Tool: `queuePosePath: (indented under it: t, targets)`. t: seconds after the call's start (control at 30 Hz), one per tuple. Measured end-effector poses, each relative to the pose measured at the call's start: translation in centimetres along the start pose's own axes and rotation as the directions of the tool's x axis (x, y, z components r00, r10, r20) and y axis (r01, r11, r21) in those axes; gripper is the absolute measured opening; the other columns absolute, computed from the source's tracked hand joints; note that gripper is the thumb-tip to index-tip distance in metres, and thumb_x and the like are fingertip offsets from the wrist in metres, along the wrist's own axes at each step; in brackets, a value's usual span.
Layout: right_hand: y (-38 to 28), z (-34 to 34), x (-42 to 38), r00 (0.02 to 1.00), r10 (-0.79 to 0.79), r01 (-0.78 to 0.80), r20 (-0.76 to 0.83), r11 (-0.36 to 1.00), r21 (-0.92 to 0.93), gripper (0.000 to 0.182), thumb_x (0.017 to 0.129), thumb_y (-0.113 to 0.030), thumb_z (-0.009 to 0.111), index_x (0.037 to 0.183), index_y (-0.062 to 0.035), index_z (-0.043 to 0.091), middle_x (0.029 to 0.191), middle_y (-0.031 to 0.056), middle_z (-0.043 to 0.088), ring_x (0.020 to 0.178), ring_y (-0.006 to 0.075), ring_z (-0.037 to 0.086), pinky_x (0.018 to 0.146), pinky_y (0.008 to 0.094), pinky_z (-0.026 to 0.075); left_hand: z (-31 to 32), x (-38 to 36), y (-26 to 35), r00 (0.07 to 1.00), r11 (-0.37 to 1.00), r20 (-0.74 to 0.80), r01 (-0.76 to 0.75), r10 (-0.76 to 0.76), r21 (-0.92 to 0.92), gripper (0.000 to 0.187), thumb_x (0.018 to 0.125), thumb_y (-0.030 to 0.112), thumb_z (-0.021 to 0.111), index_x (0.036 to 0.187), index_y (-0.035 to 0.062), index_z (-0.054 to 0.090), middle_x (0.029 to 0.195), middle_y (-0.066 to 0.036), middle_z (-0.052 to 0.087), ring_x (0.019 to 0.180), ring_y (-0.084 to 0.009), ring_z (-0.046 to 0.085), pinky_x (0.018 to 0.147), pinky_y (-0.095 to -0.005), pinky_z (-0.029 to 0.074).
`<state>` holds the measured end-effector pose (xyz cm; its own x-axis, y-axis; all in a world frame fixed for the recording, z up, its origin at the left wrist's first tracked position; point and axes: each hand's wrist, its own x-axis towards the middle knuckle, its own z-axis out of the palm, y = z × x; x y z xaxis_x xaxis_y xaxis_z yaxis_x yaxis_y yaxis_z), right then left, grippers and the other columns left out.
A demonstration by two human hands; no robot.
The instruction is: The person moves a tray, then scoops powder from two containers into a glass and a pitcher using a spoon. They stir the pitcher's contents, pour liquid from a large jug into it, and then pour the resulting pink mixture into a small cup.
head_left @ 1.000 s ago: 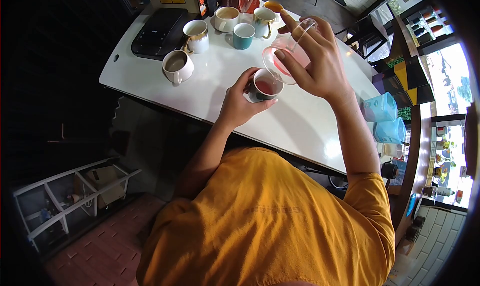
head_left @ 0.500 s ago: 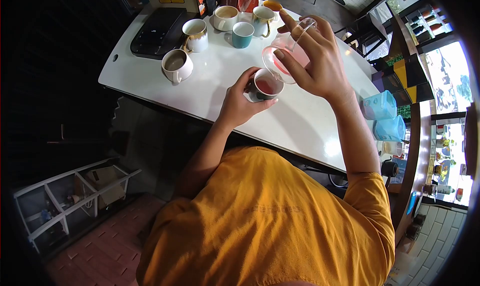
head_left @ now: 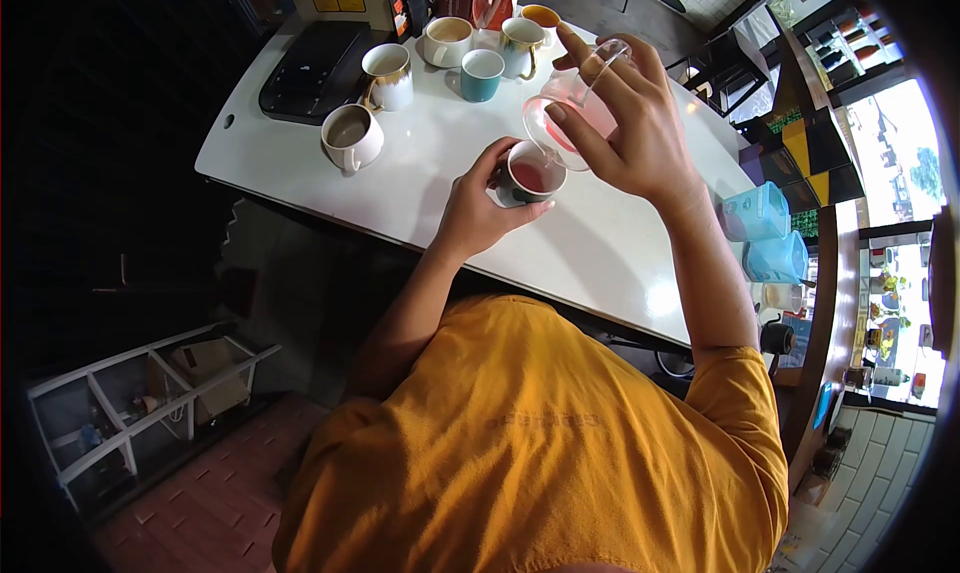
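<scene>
My left hand (head_left: 474, 211) is wrapped round a small cup (head_left: 538, 181) with a pale inside and dark outer wall, partly hidden by my fingers. Red liquid shows in it. Over the cup, my right hand (head_left: 640, 128) grips a clear glass pitcher (head_left: 540, 125) by its handle. The pitcher is tilted, its lip right at the cup's rim, with pinkish-red liquid inside. Beyond my left hand stand a white mug (head_left: 352, 139), a white-and-gold mug (head_left: 388, 78) and a teal cup (head_left: 482, 77).
Farther back are a cream mug (head_left: 448, 43), another gold-handled mug (head_left: 521, 49) and an orange cup (head_left: 541, 17). A black flat device (head_left: 315, 71) lies at the left of the white table (head_left: 420, 198). Blue containers (head_left: 757, 213) stand at the right.
The view has shifted very slightly. My hands, the cup and the tilted pitcher keep nearly the same positions; the orange cup at the back shows more plainly.
</scene>
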<state>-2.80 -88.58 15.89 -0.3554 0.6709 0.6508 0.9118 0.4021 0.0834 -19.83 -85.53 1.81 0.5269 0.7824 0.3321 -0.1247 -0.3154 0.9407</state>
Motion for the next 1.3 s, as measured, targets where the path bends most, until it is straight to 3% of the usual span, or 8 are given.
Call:
queuePosePath:
  t: [0.3,0.37,0.5,0.53,0.67,0.83,0.97,1.3]
  targets:
    - [0.6,-0.6,-0.6,0.999,0.048,-0.048,0.006,0.999,0.013,0.049,0.081,-0.037,0.066,0.117,-0.0050,0.060,0.090,0.0123,0.067,0.099,0.0368,0.054,0.092,0.0443,0.040,0.4,0.5,0.1,0.996,0.999,0.076,0.051,-0.050,-0.006,0.073,0.067,0.018,0.083,0.126,0.0018,0.043,0.112,-0.008,0.057,0.101,-0.0165,0.058,0.088,-0.0299,0.047]
    - [1.1,-1.1,-1.0,0.997,0.078,-0.079,0.012,0.994,0.076,0.047,0.080,-0.020,0.065,0.121,0.0020,0.056,0.103,0.0146,0.065,0.092,0.0315,0.056,0.095,0.0424,0.036,0.7,0.6,-0.3,0.995,0.998,0.085,0.055,-0.053,-0.020,0.073,0.067,0.018,0.083,0.126,0.0018,0.042,0.112,-0.009,0.057,0.102,-0.0169,0.058,0.088,-0.0302,0.047]
    - [0.7,-1.6,-1.6,0.937,0.350,-0.343,0.010,0.912,0.225,0.047,0.086,-0.021,0.058,0.127,0.0019,0.051,0.105,0.0138,0.065,0.107,0.0286,0.052,0.096,0.0392,0.037,1.2,0.5,-1.3,0.999,1.000,0.051,0.015,-0.014,-0.024,0.072,0.066,0.017,0.083,0.125,0.0035,0.043,0.112,-0.010,0.058,0.102,-0.0187,0.058,0.088,-0.0319,0.047]
    - [1.6,-1.1,-2.5,0.948,0.316,-0.306,-0.037,0.939,0.158,0.042,0.090,-0.021,0.054,0.125,0.0026,0.053,0.109,0.0135,0.064,0.108,0.0269,0.053,0.096,0.0373,0.037,1.3,0.4,-1.5,1.000,0.999,0.024,-0.012,0.013,-0.036,0.071,0.065,0.017,0.083,0.124,0.0047,0.044,0.110,-0.010,0.060,0.100,-0.0198,0.060,0.087,-0.0327,0.048]
    - [1.8,-0.4,-4.6,0.652,0.758,-0.582,-0.010,0.509,0.635,0.034,0.095,-0.021,0.049,0.111,0.0075,0.059,0.119,0.0129,0.060,0.110,0.0208,0.054,0.095,0.0330,0.040,1.2,-0.1,-2.1,1.000,0.999,0.019,0.004,-0.004,-0.032,0.070,0.066,0.015,0.083,0.123,0.0050,0.044,0.111,-0.011,0.059,0.102,-0.0210,0.059,0.088,-0.0335,0.047]
    - [2.4,0.2,-8.2,0.369,0.928,-0.645,0.048,0.219,0.732,0.054,0.094,-0.037,0.046,0.131,0.0014,0.047,0.135,0.0123,0.048,0.118,0.0212,0.048,0.091,0.0351,0.042,-0.1,-0.4,-3.2,0.998,0.997,-0.021,0.057,-0.056,0.046,0.072,0.067,0.009,0.081,0.125,0.0015,0.039,0.117,-0.010,0.051,0.109,-0.0194,0.053,0.093,-0.0332,0.046]
    - [2.5,0.5,-10.3,0.297,0.953,-0.669,0.063,0.161,0.726,0.057,0.094,-0.040,0.044,0.135,0.0009,0.043,0.140,0.0154,0.042,0.127,0.0268,0.041,0.095,0.0399,0.039,-2.1,0.2,-5.5,0.992,0.963,-0.117,0.079,-0.050,0.258,0.072,0.067,0.008,0.082,0.125,0.0030,0.039,0.114,-0.010,0.053,0.106,-0.0196,0.055,0.089,-0.0311,0.046]
    - [1.9,0.2,-12.6,0.174,0.978,-0.704,0.114,0.043,0.709,0.057,0.095,-0.041,0.042,0.136,-0.0015,0.042,0.142,0.0155,0.039,0.132,0.0320,0.034,0.099,0.0429,0.036,-4.1,3.8,-8.8,0.933,0.974,-0.336,0.181,-0.127,0.135,0.070,0.069,0.009,0.080,0.123,0.0025,0.036,0.112,-0.013,0.054,0.103,-0.0195,0.056,0.087,-0.0311,0.048]
